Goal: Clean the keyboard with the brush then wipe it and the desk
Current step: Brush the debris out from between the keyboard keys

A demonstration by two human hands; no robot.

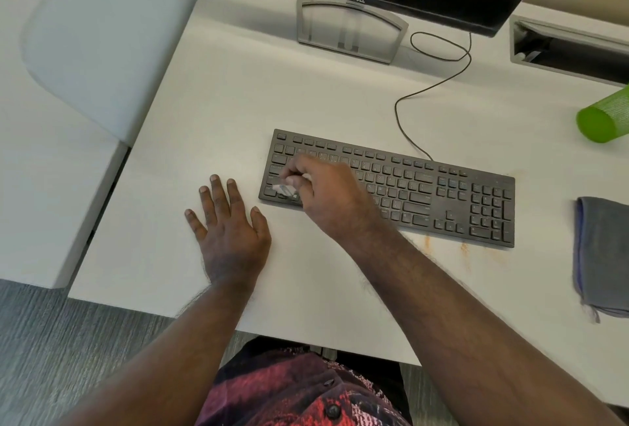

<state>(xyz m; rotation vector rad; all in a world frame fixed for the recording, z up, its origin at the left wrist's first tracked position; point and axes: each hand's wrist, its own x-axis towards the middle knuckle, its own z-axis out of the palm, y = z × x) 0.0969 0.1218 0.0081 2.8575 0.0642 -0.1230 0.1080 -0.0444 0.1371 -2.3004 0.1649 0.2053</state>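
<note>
Black keys at the near-left corner of the keyboard (391,187) are what I'm working on: my right hand (326,194) pinches the small brush (284,189), its pale bristles down on the lowest rows there. My left hand (228,225) lies flat on the desk (238,92), fingers spread, just beside the keyboard's left end. I judge this the brushing step, with most of the keys rightward yet to do; next I need short strokes along each row toward the number pad, light enough not to press keys. The grey cloth (602,255) for wiping waits folded at the desk's right edge, well apart. A green canister (604,116) lies near the far-right edge; I can't tell what's in it.
</note>
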